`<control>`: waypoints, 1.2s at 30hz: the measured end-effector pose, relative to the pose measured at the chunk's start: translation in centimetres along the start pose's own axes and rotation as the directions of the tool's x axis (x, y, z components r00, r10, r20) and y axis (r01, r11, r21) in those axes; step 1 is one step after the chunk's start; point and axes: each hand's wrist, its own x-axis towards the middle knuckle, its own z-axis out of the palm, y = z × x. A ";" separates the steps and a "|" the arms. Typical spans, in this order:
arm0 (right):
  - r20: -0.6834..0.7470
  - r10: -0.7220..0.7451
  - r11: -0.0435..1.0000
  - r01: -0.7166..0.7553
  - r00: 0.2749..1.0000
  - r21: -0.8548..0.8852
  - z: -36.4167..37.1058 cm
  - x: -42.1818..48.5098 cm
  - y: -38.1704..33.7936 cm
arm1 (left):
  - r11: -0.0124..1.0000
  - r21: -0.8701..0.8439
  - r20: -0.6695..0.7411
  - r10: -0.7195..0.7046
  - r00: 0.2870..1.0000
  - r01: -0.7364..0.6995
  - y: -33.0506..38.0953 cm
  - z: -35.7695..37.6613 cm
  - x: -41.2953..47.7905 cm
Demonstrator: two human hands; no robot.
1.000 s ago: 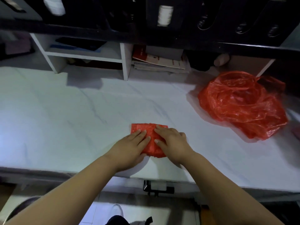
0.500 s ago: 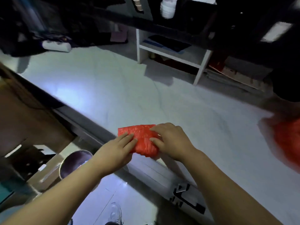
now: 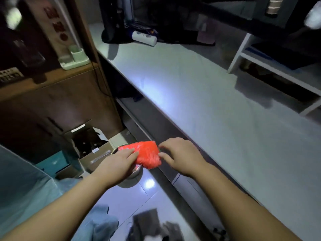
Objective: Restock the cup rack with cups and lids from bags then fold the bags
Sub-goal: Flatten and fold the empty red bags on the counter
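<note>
A red plastic bag, folded into a small thick packet [image 3: 148,156], is held in the air left of the white counter's front edge, above the floor. My left hand [image 3: 118,162] grips its left side with fingers laid over the top. My right hand [image 3: 180,154] pinches its right side between thumb and fingers. Directly beneath the packet sits a round metal bin [image 3: 132,174] on the floor, mostly hidden by my left hand. The second red bag and the cup rack are out of view.
The white marble-look counter [image 3: 217,105] runs along the right. A white shelf unit [image 3: 271,66] stands on it at the back right. A wooden cabinet [image 3: 57,94] stands at the left, with an open cardboard box [image 3: 88,145] on the floor beside the bin.
Both hands lifted the folded bag off the counter and carried it left past the counter's edge to above the metal bin. The view swung left, so the crumpled red bag left the frame.
</note>
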 end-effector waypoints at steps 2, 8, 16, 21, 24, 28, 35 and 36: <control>0.051 -0.006 1.000 0.006 0.999 0.002 1.9 2.1 -1.5 | 0.999 0.007 0.058 -0.048 0.997 0.048 -2.7 1.9 -1.3; 0.189 -0.003 1.000 0.007 0.982 -0.021 8.0 7.9 -3.3 | 0.991 0.043 0.255 -0.132 0.958 0.125 -8.2 8.2 -2.7; 0.346 -0.026 0.998 0.044 0.938 -0.042 17.4 15.8 -0.3 | 0.942 -0.048 0.448 -0.278 0.850 0.333 -11.6 18.0 -0.2; 0.392 -0.025 0.993 0.069 0.920 -0.100 25.7 20.4 3.2 | 0.914 -0.001 0.474 -0.357 0.805 0.406 -13.4 27.1 1.1; 0.399 -0.024 0.988 0.083 0.916 -0.132 30.7 22.7 5.3 | 0.901 0.013 0.465 -0.389 0.795 0.434 -14.5 32.6 1.7; 0.375 -0.019 0.987 0.076 0.927 -0.138 36.9 25.1 7.6 | 0.875 0.067 0.415 -0.461 0.784 0.479 -15.5 39.2 2.4; 0.333 -0.040 0.989 0.085 0.942 -0.120 44.1 27.4 9.8 | 0.817 0.164 0.373 -0.570 0.732 0.552 -16.5 48.7 2.4; 0.331 -0.040 0.989 0.084 0.943 -0.121 44.4 27.5 9.9 | 0.825 0.171 0.397 -0.558 0.729 0.538 -16.4 49.3 2.2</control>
